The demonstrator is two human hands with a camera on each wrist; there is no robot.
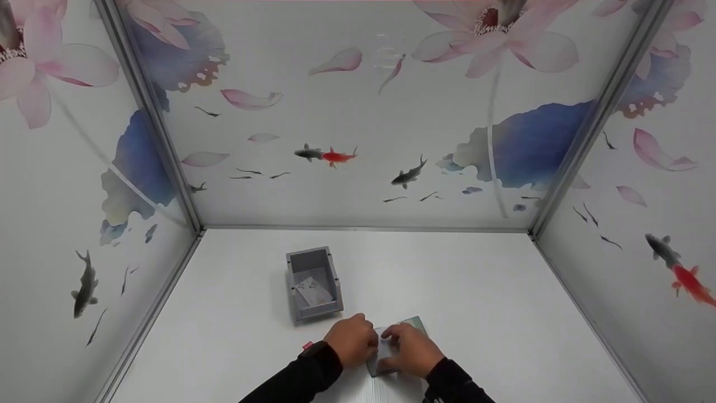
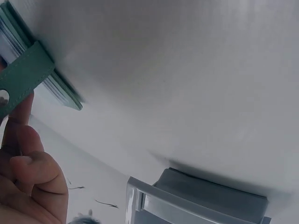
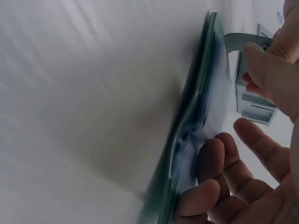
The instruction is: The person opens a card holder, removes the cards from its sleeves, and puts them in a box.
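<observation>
Green wallet (image 1: 386,352) (strap (image 2: 30,70) loose) w/ clear slvs (image 3: 216,93)

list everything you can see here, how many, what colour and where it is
card holder: one, green cover with clear sleeves, on the table between the hands
strap: one, green, on the card holder
snap button: one, silver, on the strap
bin: one, grey, beyond the left hand
card: at least one, pale, inside the bin
table: one, white, under everything
wall panels: three, white with lotus and fish prints, around the table
corner posts: two, grey, between panels
sleeves: two, black, on the arms
left hand: one, bare, at the strap
right hand: one, bare, touching the clear sleeves
</observation>
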